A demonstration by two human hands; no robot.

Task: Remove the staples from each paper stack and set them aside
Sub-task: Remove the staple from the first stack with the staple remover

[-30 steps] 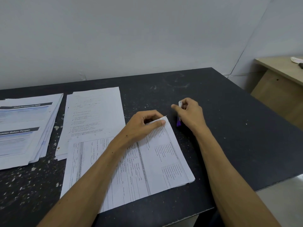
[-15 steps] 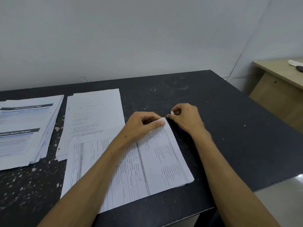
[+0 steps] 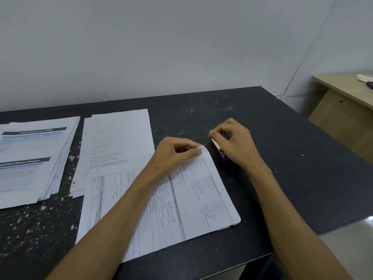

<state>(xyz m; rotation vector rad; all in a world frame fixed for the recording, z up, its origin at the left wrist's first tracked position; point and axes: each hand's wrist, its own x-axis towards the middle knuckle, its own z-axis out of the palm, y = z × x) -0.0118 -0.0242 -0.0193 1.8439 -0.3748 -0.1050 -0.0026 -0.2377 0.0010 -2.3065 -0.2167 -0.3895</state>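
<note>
Paper stack (image 3: 181, 201) with printed forms lies on the dark desk (image 3: 292, 158), near its front edge. The left hand (image 3: 175, 154) rests on the far right corner of this stack, and its fingers (image 3: 196, 152) pinch that corner and lift it a little. The right hand (image 3: 234, 142) is just beside the corner, above the desk. Its fingers are curled and they hold a small tool (image 3: 219, 151) with a white body and a purple end; the fingertips are pressed together, but I cannot tell if a staple is between them. A second stack (image 3: 119, 142) lies to the left and goes partly under the first one. A third stack (image 3: 32, 158), with blue print, lies at the far left. A wooden desk (image 3: 347, 106) stands at the right.
</note>
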